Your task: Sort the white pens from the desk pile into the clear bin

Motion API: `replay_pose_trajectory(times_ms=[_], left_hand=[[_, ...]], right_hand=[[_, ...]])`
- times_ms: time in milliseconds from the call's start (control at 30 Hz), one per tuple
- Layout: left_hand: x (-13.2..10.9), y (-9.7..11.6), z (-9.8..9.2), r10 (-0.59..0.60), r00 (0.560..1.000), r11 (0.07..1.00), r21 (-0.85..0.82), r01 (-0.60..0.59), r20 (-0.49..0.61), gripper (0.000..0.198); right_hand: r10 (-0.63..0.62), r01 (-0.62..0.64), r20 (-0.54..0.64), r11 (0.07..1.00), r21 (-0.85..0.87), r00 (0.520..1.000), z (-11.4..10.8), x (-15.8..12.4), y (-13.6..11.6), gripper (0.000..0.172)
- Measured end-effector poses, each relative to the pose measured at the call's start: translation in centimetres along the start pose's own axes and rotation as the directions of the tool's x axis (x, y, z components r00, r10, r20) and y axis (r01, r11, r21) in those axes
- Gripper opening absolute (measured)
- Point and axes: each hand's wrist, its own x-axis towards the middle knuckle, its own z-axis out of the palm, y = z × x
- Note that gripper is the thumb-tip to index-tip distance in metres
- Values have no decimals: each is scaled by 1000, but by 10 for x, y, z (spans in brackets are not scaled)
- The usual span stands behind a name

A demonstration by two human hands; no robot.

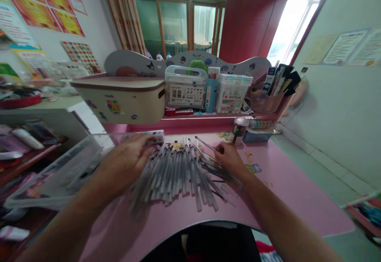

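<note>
Pens [181, 171] in a loose grey pile on the pink desk [285, 182], just past its curved near edge. Their long axes run mostly near-to-far and fan out slightly. A few on the pile's right side lie crossed on a diagonal.

Left hand [127, 157] is on the pile's left edge, palm down, fingers spread flat, gripping nothing. Right hand [229, 159] is on the pile's right edge, fingers curled over the crossed pens; too blurred to tell if it pinches one.

Clear plastic bin [59, 171] sits left of the pile. Small white box [153, 136] is just behind the pile. Patterned can [239, 130] stands behind-right of it, with tape rolls [260, 124] beside. Farther behind the pile are a cream storage box [122, 97], marker cases [185, 87] and a blue cup [212, 91].
</note>
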Motion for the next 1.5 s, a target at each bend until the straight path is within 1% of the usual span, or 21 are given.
replay_pose_trajectory(times_ms=[33,67,100,133,167,200,233,267,367,467,533,667,833,900,933,1000,1067,1133,1267,1433,1500], left_hand=[[-2,7,19,-20,994,995,-95,30,105,24],[-4,12,39,-55,981,970,-223,96,184,28],[-5,14,57,-99,970,919,-354,175,223,31],[-5,15,73,-138,959,859,-452,240,247,33],[-4,16,89,-175,950,807,-515,289,258,33],[-4,16,102,-201,942,765,-557,322,269,30],[-2,16,113,-227,933,728,-587,353,279,27],[-1,16,122,-249,928,697,-614,371,278,23],[0,15,138,-259,935,650,-672,356,244,8],[-4,11,145,-182,956,661,-691,292,230,8],[-7,6,147,-126,954,660,-695,285,272,8],[-12,-1,149,-42,936,663,-691,288,351,13],[-13,-9,149,-29,947,717,-654,242,319,16],[-13,-12,149,-3,952,740,-640,208,306,18],[-13,-13,149,8,952,747,-635,197,305,19],[-12,-14,149,16,952,747,-636,191,304,20],[-13,-13,149,7,954,737,-647,197,299,20],[-13,-12,149,-2,956,723,-660,205,295,19],[-15,-8,148,-2,953,703,-677,217,302,19],[-14,-5,145,20,953,669,-712,213,303,20],[-12,-5,144,15,955,655,-725,214,295,21]], right_hand=[[32,-35,27,990,135,999,-1,-1,-2,6],[60,-82,80,951,298,995,-2,-4,-5,5],[70,-137,159,873,467,985,-2,-6,-8,8],[55,-196,244,772,604,968,-2,-10,-11,12],[17,-250,323,675,695,946,-2,-14,-14,16],[-30,-290,380,594,751,924,-2,-17,-17,20],[-67,-324,421,535,780,904,-2,-21,-20,23],[-102,-357,463,499,789,880,-2,-25,-23,26],[-135,-438,553,471,766,823,-1,-31,-28,29],[-108,-517,610,429,741,785,-1,-32,-30,22],[-89,-548,631,414,727,771,1,-32,-31,21],[-92,-519,630,483,705,771,5,-34,-32,27],[-123,-438,624,608,662,771,7,-37,-29,35],[-144,-414,627,635,652,766,6,-37,-29,38],[-160,-415,631,628,659,759,6,-37,-29,39],[-194,-430,631,582,690,751,4,-37,-32,40],[-215,-441,623,538,718,752,2,-37,-35,42],[-224,-433,610,525,733,760,0,-36,-38,45],[-221,-434,614,532,727,758,-1,-36,-38,44],[-199,-386,589,587,712,783,4,-36,-36,48],[-182,-408,602,584,702,777,6,-36,-35,48]])
